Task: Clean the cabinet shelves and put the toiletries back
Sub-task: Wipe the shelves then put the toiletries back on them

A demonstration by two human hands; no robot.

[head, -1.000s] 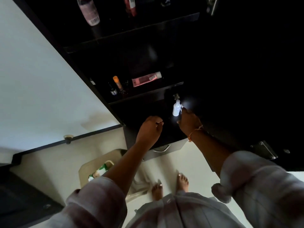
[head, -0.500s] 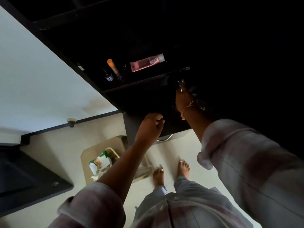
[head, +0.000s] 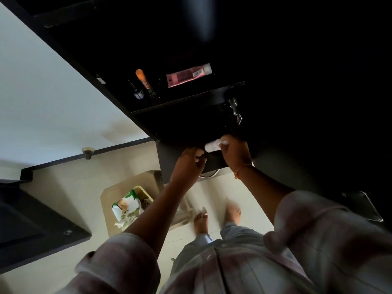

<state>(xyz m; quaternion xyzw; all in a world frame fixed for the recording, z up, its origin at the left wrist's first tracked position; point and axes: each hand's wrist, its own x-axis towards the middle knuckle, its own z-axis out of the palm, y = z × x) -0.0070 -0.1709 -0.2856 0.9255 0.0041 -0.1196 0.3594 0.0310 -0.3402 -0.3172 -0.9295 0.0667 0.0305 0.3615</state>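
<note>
A dark open cabinet fills the upper frame. On its shelf (head: 186,99) lie a pink tube (head: 187,77), an orange-capped stick (head: 144,80) and a small dark bottle (head: 137,93). My right hand (head: 235,153) holds a small white bottle (head: 212,145) sideways in front of the lower compartment. My left hand (head: 189,164) is curled just left of the bottle, fingers closed near its end; whether it touches the bottle is unclear. The compartment's inside is too dark to read.
A metal hinge (head: 234,109) hangs above the right hand. A beige bin (head: 127,187) holding a white and green packet (head: 126,209) stands on the pale floor, beside my bare feet (head: 201,219). A black counter (head: 31,230) juts in at the left.
My right hand went deep into the dark compartment, then came back out and down with the white bottle tipped sideways. My left hand rose slightly toward it.
</note>
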